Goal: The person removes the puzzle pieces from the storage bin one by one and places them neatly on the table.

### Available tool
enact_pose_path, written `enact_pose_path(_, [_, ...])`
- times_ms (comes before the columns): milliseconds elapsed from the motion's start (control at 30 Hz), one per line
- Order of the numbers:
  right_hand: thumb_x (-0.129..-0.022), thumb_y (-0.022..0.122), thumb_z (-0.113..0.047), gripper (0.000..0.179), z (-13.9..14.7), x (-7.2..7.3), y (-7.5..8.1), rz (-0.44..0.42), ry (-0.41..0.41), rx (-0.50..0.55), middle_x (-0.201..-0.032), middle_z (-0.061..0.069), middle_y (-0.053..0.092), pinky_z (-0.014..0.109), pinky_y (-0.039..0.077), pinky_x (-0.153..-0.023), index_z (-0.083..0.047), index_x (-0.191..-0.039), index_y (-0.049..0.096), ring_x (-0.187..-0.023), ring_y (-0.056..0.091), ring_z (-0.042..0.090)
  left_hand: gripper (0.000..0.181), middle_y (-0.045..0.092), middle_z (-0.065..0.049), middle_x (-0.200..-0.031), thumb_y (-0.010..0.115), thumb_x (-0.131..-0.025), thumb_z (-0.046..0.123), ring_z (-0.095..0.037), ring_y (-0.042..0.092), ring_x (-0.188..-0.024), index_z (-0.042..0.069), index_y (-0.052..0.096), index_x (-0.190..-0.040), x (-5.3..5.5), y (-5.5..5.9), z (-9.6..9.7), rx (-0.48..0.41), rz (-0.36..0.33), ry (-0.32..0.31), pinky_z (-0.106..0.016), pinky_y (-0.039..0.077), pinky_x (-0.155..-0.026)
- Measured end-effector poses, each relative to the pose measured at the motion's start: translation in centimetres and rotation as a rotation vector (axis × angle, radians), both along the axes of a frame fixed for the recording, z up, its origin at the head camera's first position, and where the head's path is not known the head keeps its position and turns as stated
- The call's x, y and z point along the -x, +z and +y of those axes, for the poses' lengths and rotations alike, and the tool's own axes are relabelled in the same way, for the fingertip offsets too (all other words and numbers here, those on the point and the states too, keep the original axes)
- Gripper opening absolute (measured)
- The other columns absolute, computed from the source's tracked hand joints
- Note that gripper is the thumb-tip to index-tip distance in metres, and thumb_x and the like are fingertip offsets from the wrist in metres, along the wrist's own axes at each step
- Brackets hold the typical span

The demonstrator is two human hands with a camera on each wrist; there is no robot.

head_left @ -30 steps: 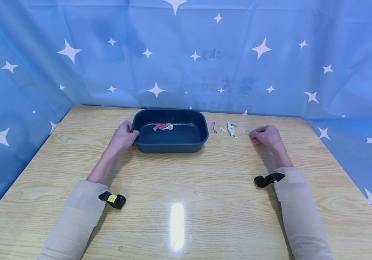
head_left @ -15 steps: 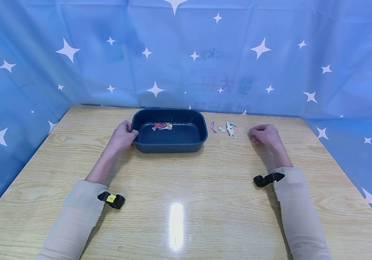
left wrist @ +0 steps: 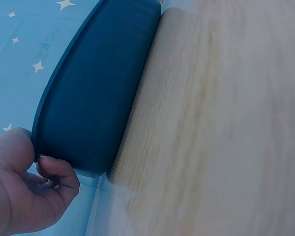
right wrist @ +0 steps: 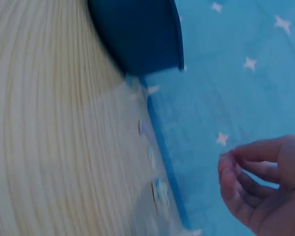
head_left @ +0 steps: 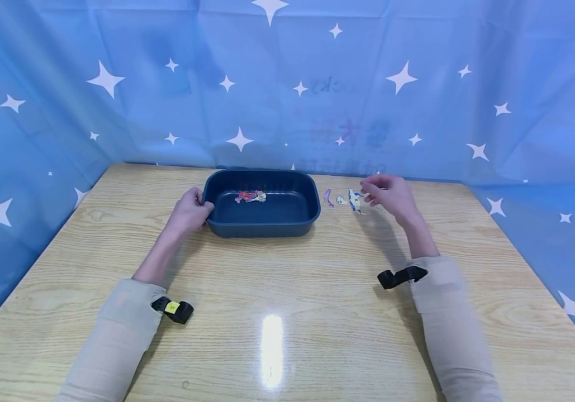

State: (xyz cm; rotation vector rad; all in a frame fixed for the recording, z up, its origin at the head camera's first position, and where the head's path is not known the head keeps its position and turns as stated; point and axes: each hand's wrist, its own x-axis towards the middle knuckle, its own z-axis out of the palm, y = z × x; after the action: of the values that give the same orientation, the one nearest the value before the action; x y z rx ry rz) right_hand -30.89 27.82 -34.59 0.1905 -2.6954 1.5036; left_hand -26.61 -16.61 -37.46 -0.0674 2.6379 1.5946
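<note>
My left hand (head_left: 191, 210) grips the left end of a dark blue plastic tub (head_left: 262, 229); in the left wrist view its thumb and curled fingers pinch the rim. Inside the tub lie small red and whitish flat cutouts (head_left: 251, 196). My right hand (head_left: 390, 195) hovers over the table right of the tub, thumb and fingertips together. Whether it holds a tiny piece, I cannot tell. Just left of those fingertips lies a blue-and-white cutout (head_left: 355, 201). Farther left are a small pale cutout (head_left: 341, 200) and a curved purple one (head_left: 328, 197).
The wooden table (head_left: 287, 279) ends at a blue curtain with white stars (head_left: 287, 84), close behind the tub and cutouts. Black wrist cameras (head_left: 179, 311) are strapped over both sleeves. Light glares on the table's near middle.
My right hand has lifted off the table at the far right of the row and moved left, toward the blue-and-white cutout. My left hand and the tub have stayed put.
</note>
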Motion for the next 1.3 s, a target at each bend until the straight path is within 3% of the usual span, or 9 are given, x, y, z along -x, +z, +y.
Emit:
enact_pose_path(333, [-0.103, 0.059, -0.021, 0.032, -6.3, 0.6, 0.3, 0.087, 0.147, 0.080, -0.113, 0.026, 0.066, 0.028, 0.057, -0.076, 0.004, -0.123, 0.065, -0.091, 0.068, 0.024, 0.011, 0.042, -0.007, -0.077, 0.046, -0.099, 0.008, -0.017, 0.050, -0.059, 0.005, 0.038, -0.092, 0.0, 0.0, -0.1, -0.018, -0.003, -0.003, -0.026, 0.043, -0.054])
enact_pose_path(567, [-0.102, 0.060, -0.014, 0.024, -10.7, 1.1, 0.0, 0.156, 0.255, 0.040, -0.110, 0.019, 0.071, 0.034, 0.055, -0.080, 0.003, -0.118, 0.068, -0.100, 0.067, 0.037, 0.011, 0.042, -0.008, -0.079, 0.046, -0.099, 0.008, -0.018, 0.051, -0.060, 0.005, 0.039, -0.092, 0.0, 0.0, -0.1, -0.013, -0.001, -0.002, -0.026, 0.045, -0.055])
enact_pose_path(667, [-0.102, 0.060, -0.011, 0.023, -12.3, 1.5, -0.3, 0.168, 0.300, 0.009, -0.111, 0.016, 0.071, 0.037, 0.054, -0.085, 0.003, -0.118, 0.068, -0.103, 0.066, 0.035, 0.010, 0.042, -0.008, -0.079, 0.046, -0.099, 0.008, -0.018, 0.051, -0.060, 0.005, 0.039, -0.092, 0.1, -0.1, 0.0, -0.013, -0.007, 0.001, -0.026, 0.044, -0.055])
enact_pose_path(867, [-0.102, 0.058, -0.010, 0.025, -15.6, 2.2, -0.6, 0.136, 0.351, -0.095, -0.118, 0.014, 0.069, 0.040, 0.051, -0.093, 0.002, -0.122, 0.067, -0.110, 0.065, 0.025, 0.010, 0.041, -0.008, -0.080, 0.046, -0.098, 0.008, -0.017, 0.050, -0.062, 0.005, 0.038, -0.091, 0.1, 0.1, 0.0, -0.014, -0.016, 0.003, -0.026, 0.044, -0.055])
enact_pose_path(1300, [-0.105, 0.048, -0.006, 0.032, -20.2, 3.8, -1.4, 0.009, 0.387, -0.340, -0.130, 0.012, 0.064, 0.038, 0.047, -0.101, -0.004, -0.133, 0.063, -0.123, 0.058, 0.025, 0.009, 0.042, -0.009, -0.082, 0.046, -0.098, 0.007, -0.017, 0.050, -0.062, 0.005, 0.039, -0.092, 0.0, 0.1, 0.1, -0.016, -0.020, 0.009, -0.025, 0.044, -0.055])
